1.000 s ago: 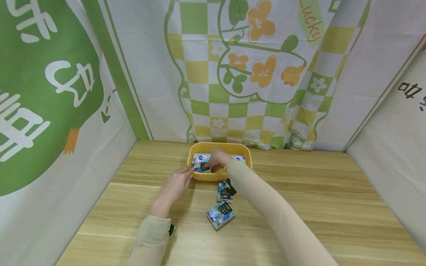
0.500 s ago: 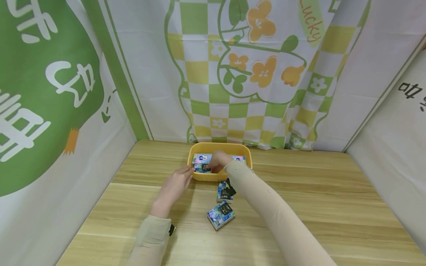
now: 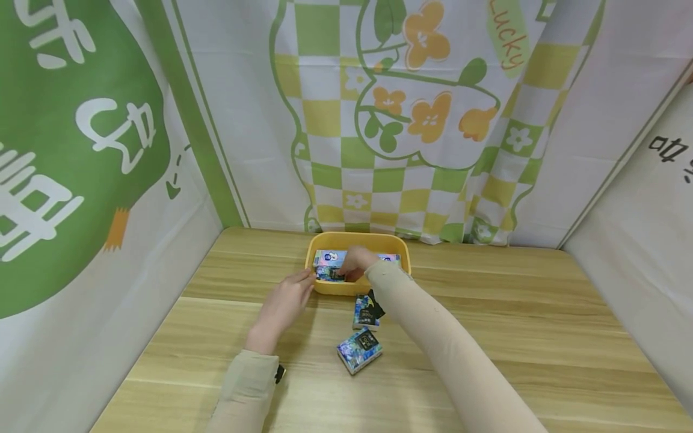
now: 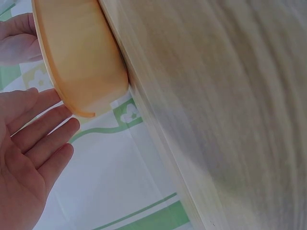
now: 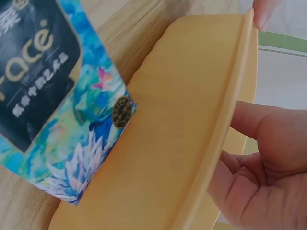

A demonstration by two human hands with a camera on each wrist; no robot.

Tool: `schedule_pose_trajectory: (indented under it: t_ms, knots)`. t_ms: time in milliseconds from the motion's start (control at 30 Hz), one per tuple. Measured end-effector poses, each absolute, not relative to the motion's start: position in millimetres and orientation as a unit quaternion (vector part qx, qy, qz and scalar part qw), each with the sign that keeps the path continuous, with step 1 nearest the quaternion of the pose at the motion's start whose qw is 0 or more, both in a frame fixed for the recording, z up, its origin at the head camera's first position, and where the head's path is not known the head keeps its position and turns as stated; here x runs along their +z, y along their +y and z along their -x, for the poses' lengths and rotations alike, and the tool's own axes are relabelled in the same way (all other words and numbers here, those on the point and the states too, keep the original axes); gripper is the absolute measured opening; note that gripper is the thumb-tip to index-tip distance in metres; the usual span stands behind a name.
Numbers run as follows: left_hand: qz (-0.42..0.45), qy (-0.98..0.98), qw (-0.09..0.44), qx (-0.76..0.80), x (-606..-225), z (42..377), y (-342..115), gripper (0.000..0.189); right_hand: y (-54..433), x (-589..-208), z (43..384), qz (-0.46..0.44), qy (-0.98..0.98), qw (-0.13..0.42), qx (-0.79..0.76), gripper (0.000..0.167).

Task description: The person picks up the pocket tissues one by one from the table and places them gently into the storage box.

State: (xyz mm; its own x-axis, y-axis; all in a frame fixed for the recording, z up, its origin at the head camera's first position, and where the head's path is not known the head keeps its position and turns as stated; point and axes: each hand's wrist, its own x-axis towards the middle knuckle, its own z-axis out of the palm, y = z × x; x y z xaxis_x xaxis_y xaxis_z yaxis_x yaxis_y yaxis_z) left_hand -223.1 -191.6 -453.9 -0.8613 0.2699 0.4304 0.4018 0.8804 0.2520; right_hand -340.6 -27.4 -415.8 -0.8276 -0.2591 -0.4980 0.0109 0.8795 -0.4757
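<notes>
My left hand [image 3: 287, 300] rests its fingertips at the left end of a yellow plastic basket [image 3: 346, 289]. In the left wrist view its fingers [image 4: 53, 136] lie nearly straight, with the index finger at the rim. My right hand [image 3: 358, 261] reaches down inside the basket, fingers bent at the right edge of a blue floral tissue pack [image 3: 325, 274] with a black label. The basket wall hides those fingertips in the right wrist view. Behind that pack lie pink and light-blue packs [image 3: 326, 258], partly covered by my right hand.
Two more blue tissue packs lie on the wooden table [image 3: 503, 337] in front of the basket: one flat pack [image 3: 364, 313] near its front wall, and another pack [image 3: 360, 350] turned askew, closer to me. A printed curtain [image 3: 390, 180] hangs behind the basket.
Inside the basket, the blue tissue pack under my right hand has shifted very slightly to the right and towards me. My left hand has hardly moved.
</notes>
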Motion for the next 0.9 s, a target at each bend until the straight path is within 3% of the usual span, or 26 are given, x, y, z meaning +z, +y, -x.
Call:
schedule_pose_trajectory:
  t_ms: [900]
  knots:
    - [0.173, -0.952, 0.188, -0.169, -453.0, 222.4, -191.5, 0.029, -30.8, -423.2, 355.0, 0.009, 0.929, 0.264, -0.261, 0.02]
